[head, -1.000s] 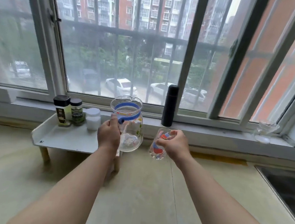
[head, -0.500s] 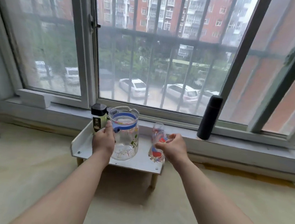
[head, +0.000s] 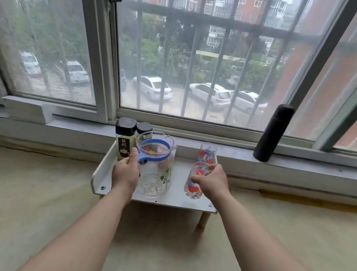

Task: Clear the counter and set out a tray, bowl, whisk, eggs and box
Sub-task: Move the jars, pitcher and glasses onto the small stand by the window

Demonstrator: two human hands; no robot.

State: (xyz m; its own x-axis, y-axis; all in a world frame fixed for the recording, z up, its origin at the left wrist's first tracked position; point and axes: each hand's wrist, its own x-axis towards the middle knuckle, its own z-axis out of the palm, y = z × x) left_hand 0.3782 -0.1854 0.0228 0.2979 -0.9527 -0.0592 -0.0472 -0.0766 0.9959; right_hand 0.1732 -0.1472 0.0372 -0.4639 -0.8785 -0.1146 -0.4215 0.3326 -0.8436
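Both hands have carried their glassware over to the small white shelf (head: pixel 102 177) since a second ago. Left hand (head: pixel 126 174) has its fingers clenched on the blue handle of the glass pitcher (head: pixel 156 170), which sits just right of them, base seemingly down. Right hand (head: pixel 209 182) pinches a painted tumbler (head: pixel 193 186) left of its fingertips, a second tumbler (head: pixel 207 152) beyond. Parking these there probably frees the counter (head: pixel 38 198); the tray, bowl, whisk, eggs and box aren't visible.

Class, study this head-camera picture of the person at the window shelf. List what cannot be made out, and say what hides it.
- Handle of the clear glass jug with blue collar: covered by the left hand.
- Second dark-lidded jar: its body sits behind the jug.
- Label on the square black-lidded bottle: too small to read.
- Whether the painted glass tumbler in the right hand touches the small white shelf: unclear.
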